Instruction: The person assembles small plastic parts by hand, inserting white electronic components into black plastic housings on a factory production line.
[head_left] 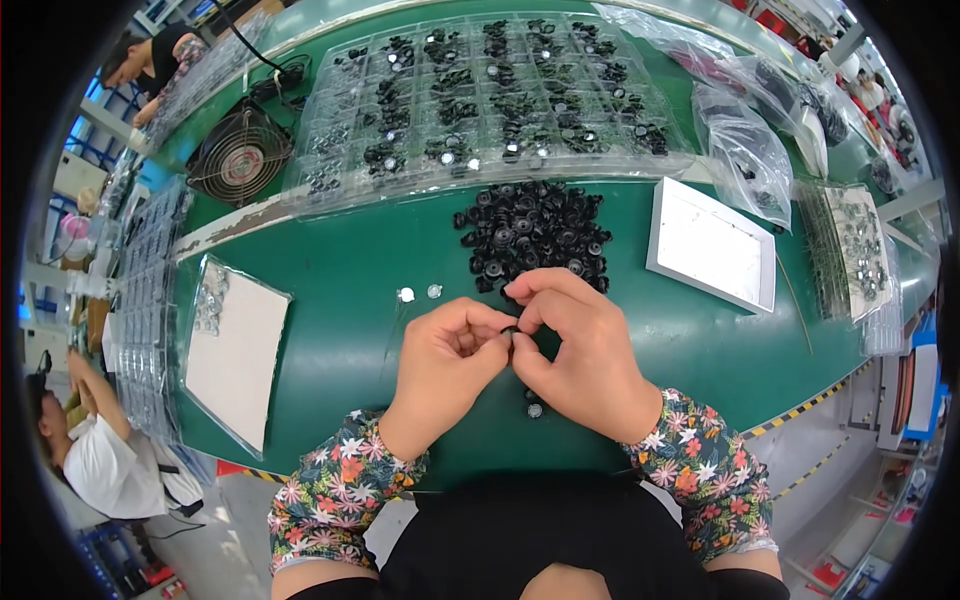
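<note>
The small black part (509, 332) was held between both hands above the green table (340, 350), on the near side of a heap of black pieces (535, 235); it looked dark and small, but the fingertips covered most of it, so its full shape I could not tell. The left hand (448, 355) pinched it with thumb and finger, and the right hand (588, 350) gripped it also by the fingertips.
</note>
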